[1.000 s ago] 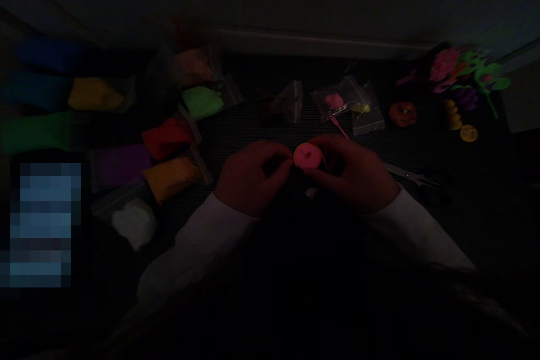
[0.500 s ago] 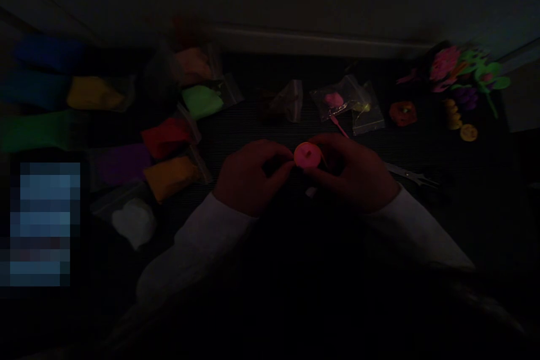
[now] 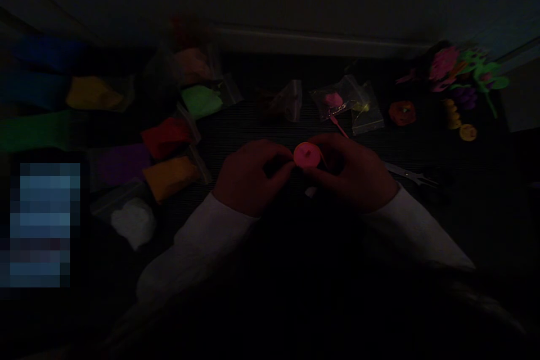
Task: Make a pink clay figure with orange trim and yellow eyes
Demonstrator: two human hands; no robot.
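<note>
A round pink clay disc (image 3: 307, 155) with a thin orange strip along its edge is held between my hands. A small dark spot or bump marks its middle. At its left edge, my left hand (image 3: 256, 178) pinches with thumb and forefinger. My right hand (image 3: 355, 172) grips the right side, thumb below and fingers above. A loose end of the orange strip shows near the right fingers. Just below the disc lies a small pale piece (image 3: 311, 192). Beyond the right hand is a pink stick-like tool (image 3: 338, 125), partly hidden by the fingers.
Bags of coloured clay crowd the left, among them an orange bag (image 3: 171, 178) and a white bag (image 3: 134, 221). Scissors (image 3: 411, 175) lie beside my right wrist. Small bags (image 3: 367, 115), a red-orange flower shape (image 3: 402, 113) and colourful clay figures (image 3: 467, 73) stand farther back. The scene is very dark.
The picture is slightly darker. Both hands and the disc stay almost in the same place.
</note>
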